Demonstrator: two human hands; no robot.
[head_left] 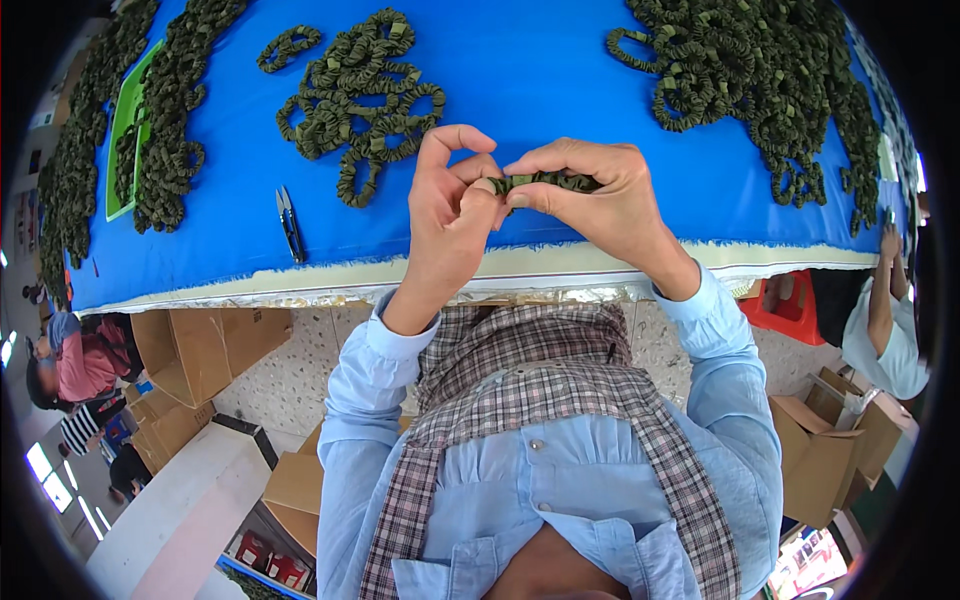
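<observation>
Between my two hands, just over the table's near edge, is a dark green scrunchie (575, 181). My left hand (455, 200) pinches its left end between thumb and a finger, the index finger bent above. My right hand (600, 195) grips the gathered cloth between thumb and fingers, and part of the ring is hidden in the palm. Ahead and to the left lies a loose pile of green scrunchies (355, 95), with a single scrunchie (289, 47) beside it. Thread snips (290, 225) with dark handles rest on the blue cloth left of my left hand.
A large heap of scrunchies (750, 70) covers the far right. More scrunchies (170, 120) lie along the left around a green tray (122, 150). Below the blue table (530, 60) stand cardboard boxes (205, 350) and a red stool (787, 305). Another person (885, 320) works at the right.
</observation>
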